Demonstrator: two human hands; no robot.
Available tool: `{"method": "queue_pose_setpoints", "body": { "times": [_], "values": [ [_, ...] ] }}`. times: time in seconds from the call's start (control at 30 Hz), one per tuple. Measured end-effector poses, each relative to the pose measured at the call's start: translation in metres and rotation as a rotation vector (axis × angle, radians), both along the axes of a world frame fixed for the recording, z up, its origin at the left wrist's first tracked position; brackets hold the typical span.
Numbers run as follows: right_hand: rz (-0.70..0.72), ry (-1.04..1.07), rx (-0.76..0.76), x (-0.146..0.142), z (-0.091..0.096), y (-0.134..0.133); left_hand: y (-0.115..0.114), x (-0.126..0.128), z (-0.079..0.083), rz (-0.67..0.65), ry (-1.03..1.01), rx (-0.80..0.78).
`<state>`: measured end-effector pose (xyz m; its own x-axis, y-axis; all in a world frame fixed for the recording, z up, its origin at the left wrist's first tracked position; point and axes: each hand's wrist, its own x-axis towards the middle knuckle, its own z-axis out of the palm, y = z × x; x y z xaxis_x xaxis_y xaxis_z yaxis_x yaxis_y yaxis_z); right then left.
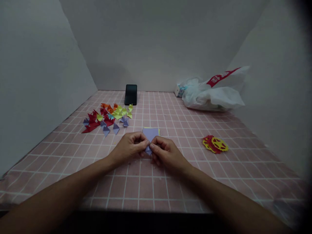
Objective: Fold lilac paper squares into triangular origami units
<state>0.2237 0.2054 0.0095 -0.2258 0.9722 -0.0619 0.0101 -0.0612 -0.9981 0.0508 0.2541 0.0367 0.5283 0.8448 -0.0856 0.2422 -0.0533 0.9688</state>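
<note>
Between my two hands is a small folded piece of purple paper [148, 150], its lower end coming to a point. My left hand [133, 144] pinches it from the left with thumb and fingers. From the right, my right hand [167, 151] pinches the same piece, the thumbs nearly meeting. Fingers cover much of the folded paper. Just beyond the fingertips lies a stack of square paper [150, 132], purple on top with a yellow edge showing at the right.
Folded paper pieces [107, 118] in red, orange, yellow and purple lie at left. A dark phone [131, 95] leans at the back. A white plastic bag [214, 96] and a small box [179, 90] sit back right. Red and yellow cut-out discs [215, 144] lie at right.
</note>
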Motion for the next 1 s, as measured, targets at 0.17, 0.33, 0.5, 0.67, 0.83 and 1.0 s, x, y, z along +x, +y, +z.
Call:
{"method": "queue_pose_setpoints", "body": {
  "times": [0.17,0.33,0.5,0.67,0.83,1.0],
  "values": [
    [0.012,0.103,-0.010,0.000,-0.004,0.001,-0.002,0.001,-0.001,0.063,-0.054,0.034],
    [-0.030,0.084,-0.017,-0.003,0.000,0.000,0.000,0.001,-0.004,0.085,-0.089,0.011],
    [-0.094,-0.005,0.035,-0.003,0.005,-0.001,0.003,0.000,-0.004,0.046,-0.103,-0.060],
    [-0.063,0.046,0.020,-0.003,0.003,0.000,-0.001,0.003,-0.004,0.075,-0.128,-0.059],
    [-0.036,0.100,-0.007,-0.004,-0.001,0.001,-0.004,0.005,-0.009,0.064,-0.214,-0.119],
    [-0.060,0.051,0.007,-0.005,-0.004,0.003,0.000,0.002,-0.011,-0.002,-0.188,-0.094]
  ]
}}
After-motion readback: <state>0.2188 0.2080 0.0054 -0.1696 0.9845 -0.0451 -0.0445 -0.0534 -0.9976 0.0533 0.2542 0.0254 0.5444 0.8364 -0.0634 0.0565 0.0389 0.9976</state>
